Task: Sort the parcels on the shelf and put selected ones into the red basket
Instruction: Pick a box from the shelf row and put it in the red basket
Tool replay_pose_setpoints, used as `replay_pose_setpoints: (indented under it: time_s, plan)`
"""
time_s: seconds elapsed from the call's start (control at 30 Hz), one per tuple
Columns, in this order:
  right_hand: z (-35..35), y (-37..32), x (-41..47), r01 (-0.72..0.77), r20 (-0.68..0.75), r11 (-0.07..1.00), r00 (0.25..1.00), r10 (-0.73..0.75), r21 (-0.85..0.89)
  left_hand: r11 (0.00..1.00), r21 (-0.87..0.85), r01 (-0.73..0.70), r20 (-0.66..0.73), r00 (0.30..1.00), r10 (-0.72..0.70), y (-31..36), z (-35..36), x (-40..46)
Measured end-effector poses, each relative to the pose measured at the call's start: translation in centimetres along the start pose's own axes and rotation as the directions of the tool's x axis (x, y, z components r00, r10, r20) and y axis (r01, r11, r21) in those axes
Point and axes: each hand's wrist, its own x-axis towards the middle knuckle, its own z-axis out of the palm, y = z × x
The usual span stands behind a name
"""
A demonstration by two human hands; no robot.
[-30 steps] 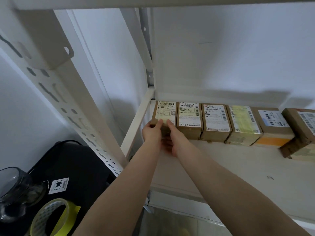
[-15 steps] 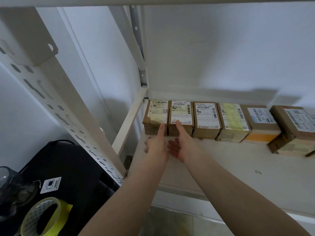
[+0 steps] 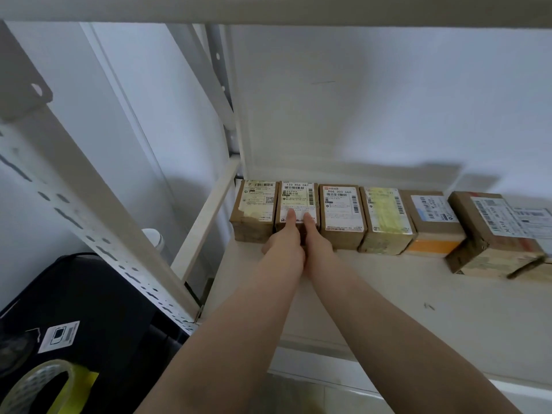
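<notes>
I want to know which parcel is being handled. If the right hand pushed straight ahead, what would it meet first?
The right hand is already touching the second parcel from the left, its fingertips on the label.

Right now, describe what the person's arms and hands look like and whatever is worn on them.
Both forearms are bare with no sleeves in view. The left hand and right hand wear no gloves, and no rings, watch, bracelet or markings are visible on either.

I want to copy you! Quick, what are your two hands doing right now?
Left hand: open, fingertips resting on the second parcel, not gripping.
Right hand: open, fingertips on the same parcel.
</notes>
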Motion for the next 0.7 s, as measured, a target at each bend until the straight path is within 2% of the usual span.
replay_pose_setpoints:
  time_s: [0.2, 0.33, 0.5, 0.7]
  plan:
    - [-0.9, 0.8, 0.5, -0.036, 0.02, 0.999, 0.999, 0.036, 0.018, 0.995, -0.097, 0.015, -0.002, 1.0, -0.015, -0.9, -0.4, 1.6]
    - [-1.6, 1.9, 0.1, -0.041, 0.075, 0.996, 0.997, 0.035, 0.08, 0.97, -0.242, 0.013, 0.03, 1.0, -0.006, -2.0, -1.3, 1.6]
    - [-2.3, 2.7, -0.4, -0.009, 0.13, 0.988, 0.992, -0.011, 0.151, 0.938, -0.333, -0.101, 0.095, 0.986, 0.139, -1.4, -3.0, -4.2]
    - [-2.9, 3.0, -2.0, 0.053, 0.092, 0.982, 0.993, -0.071, 0.183, 0.937, -0.303, -0.173, 0.043, 0.98, 0.195, -1.9, -3.8, -6.8]
